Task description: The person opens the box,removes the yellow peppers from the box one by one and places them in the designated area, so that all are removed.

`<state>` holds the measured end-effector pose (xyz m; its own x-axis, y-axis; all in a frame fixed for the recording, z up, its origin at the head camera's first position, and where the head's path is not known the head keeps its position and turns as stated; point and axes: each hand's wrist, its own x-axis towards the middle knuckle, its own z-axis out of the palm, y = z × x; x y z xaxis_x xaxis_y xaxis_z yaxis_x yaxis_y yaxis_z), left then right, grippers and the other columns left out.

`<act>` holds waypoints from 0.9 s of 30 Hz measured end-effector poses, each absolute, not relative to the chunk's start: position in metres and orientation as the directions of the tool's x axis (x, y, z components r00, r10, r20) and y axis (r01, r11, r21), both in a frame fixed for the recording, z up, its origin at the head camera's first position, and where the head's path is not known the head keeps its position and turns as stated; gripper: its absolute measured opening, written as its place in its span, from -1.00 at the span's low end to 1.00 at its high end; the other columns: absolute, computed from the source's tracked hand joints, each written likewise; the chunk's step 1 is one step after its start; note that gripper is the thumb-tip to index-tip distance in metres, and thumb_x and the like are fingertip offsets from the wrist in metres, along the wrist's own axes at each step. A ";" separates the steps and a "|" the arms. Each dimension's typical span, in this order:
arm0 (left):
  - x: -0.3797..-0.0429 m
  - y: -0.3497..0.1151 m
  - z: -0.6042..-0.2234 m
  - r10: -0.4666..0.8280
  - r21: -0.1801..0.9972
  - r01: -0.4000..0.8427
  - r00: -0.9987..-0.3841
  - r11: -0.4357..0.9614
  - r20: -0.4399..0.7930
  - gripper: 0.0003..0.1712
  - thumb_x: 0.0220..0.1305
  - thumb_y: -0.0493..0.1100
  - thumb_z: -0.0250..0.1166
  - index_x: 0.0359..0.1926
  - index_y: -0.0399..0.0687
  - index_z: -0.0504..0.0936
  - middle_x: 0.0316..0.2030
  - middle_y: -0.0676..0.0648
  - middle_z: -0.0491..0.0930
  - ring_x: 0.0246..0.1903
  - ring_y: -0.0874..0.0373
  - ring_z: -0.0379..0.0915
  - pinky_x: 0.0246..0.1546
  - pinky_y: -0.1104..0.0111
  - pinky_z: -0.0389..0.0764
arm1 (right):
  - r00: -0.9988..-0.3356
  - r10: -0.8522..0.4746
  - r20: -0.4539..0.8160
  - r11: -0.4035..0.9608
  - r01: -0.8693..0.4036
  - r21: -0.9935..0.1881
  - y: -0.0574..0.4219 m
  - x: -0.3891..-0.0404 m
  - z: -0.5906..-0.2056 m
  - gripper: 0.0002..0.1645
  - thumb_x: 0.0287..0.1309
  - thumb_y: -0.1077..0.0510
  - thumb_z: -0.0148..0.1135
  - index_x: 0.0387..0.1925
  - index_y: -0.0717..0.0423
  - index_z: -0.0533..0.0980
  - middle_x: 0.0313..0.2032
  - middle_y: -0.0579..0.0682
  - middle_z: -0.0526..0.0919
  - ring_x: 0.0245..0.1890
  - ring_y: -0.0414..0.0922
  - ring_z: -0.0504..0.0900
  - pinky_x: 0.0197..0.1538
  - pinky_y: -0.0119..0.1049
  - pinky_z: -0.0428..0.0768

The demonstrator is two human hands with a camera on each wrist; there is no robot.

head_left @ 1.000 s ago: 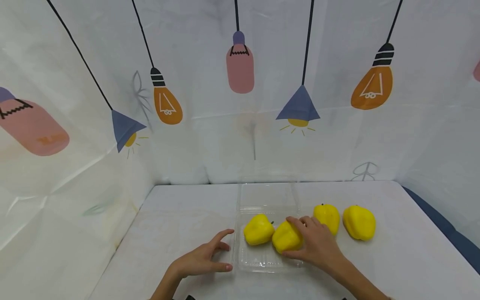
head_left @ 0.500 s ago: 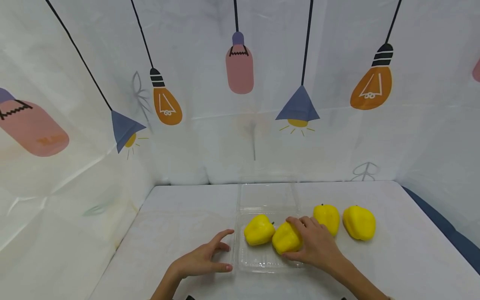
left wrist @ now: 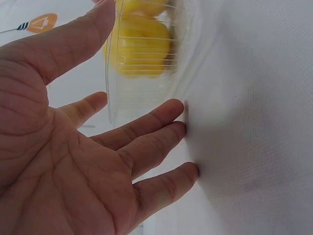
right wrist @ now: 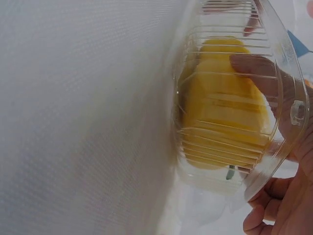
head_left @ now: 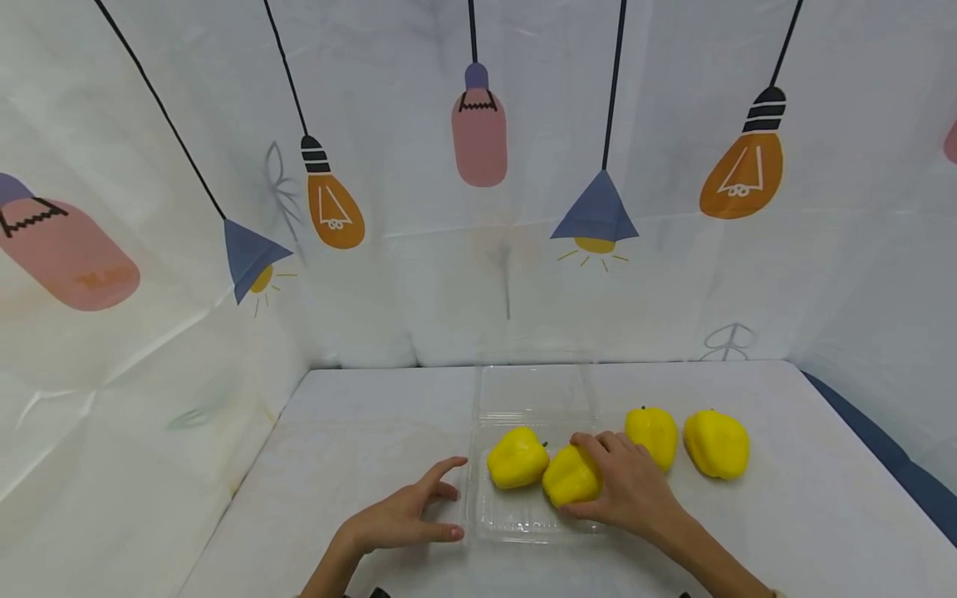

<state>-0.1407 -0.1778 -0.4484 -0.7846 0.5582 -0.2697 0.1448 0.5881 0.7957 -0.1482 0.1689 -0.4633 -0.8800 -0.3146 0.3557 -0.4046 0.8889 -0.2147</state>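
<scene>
My right hand holds a yellow bell pepper inside a clear plastic clamshell box, thumb on its near side and fingers over its far side. Through the ribbed wall in the right wrist view, the thumb lies against yellow pepper. A second yellow bell pepper sits in the box to the left, its dark stem toward the held one. My left hand is beside the box's left wall with fingers spread. In the left wrist view, its lower fingertips rest on the white tabletop and its thumb overlaps the box rim.
Two more yellow bell peppers stand on the table right of the box, one just behind my right hand, the other farther right. The box's lid lies folded back toward the lamp-printed curtain.
</scene>
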 end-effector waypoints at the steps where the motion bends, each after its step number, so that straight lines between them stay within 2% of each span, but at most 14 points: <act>1: -0.141 -0.178 -0.448 0.557 0.794 0.145 -0.785 0.590 -0.271 -0.03 0.10 0.14 0.36 0.40 0.44 -0.04 0.08 -0.02 0.48 0.16 -0.06 0.31 0.12 -0.18 0.24 | -0.879 -0.316 0.357 0.888 -0.407 -0.216 0.169 -0.148 -0.464 0.01 -0.56 -0.60 0.38 0.02 -0.23 0.45 -0.26 -0.19 0.49 -0.26 -0.21 0.40 -0.21 -0.25 0.40; 11: -0.141 -0.177 -0.447 0.555 0.796 0.139 -0.785 0.590 -0.274 -0.03 0.11 0.13 0.36 0.41 0.41 -0.04 0.09 -0.03 0.48 0.16 -0.07 0.31 0.12 -0.19 0.24 | -0.849 -0.332 0.411 0.849 -0.459 -0.262 0.172 -0.148 -0.459 0.00 -0.58 -0.60 0.38 -0.02 -0.21 0.48 -0.28 -0.23 0.49 -0.32 -0.28 0.39 -0.23 -0.24 0.44; 17: -0.141 -0.177 -0.447 0.555 0.797 0.135 -0.784 0.588 -0.277 -0.03 0.11 0.13 0.36 0.41 0.42 -0.05 0.09 -0.04 0.47 0.16 -0.07 0.31 0.12 -0.20 0.24 | -0.871 -0.316 0.376 0.839 -0.441 -0.319 0.173 -0.144 -0.450 0.02 -0.59 -0.64 0.33 0.00 -0.25 0.46 -0.26 -0.30 0.47 -0.34 -0.35 0.39 -0.24 -0.31 0.49; 21: -0.141 -0.177 -0.447 0.555 0.797 0.136 -0.784 0.589 -0.277 -0.03 0.11 0.13 0.36 0.41 0.42 -0.05 0.09 -0.04 0.47 0.16 -0.08 0.30 0.11 -0.20 0.25 | -0.865 -0.320 0.386 0.823 -0.456 -0.339 0.176 -0.142 -0.443 0.01 -0.60 -0.59 0.40 0.01 -0.26 0.46 -0.24 -0.34 0.46 -0.32 -0.39 0.40 -0.21 -0.35 0.53; 27: -0.140 -0.178 -0.447 0.559 0.798 0.136 -0.782 0.587 -0.277 -0.03 0.11 0.13 0.35 0.41 0.40 -0.05 0.09 -0.04 0.47 0.16 -0.09 0.30 0.11 -0.20 0.25 | -0.842 -0.337 0.421 0.799 -0.493 -0.345 0.182 -0.139 -0.432 0.03 -0.60 -0.54 0.45 0.03 -0.22 0.47 -0.14 -0.35 0.48 -0.22 -0.39 0.43 -0.16 -0.30 0.56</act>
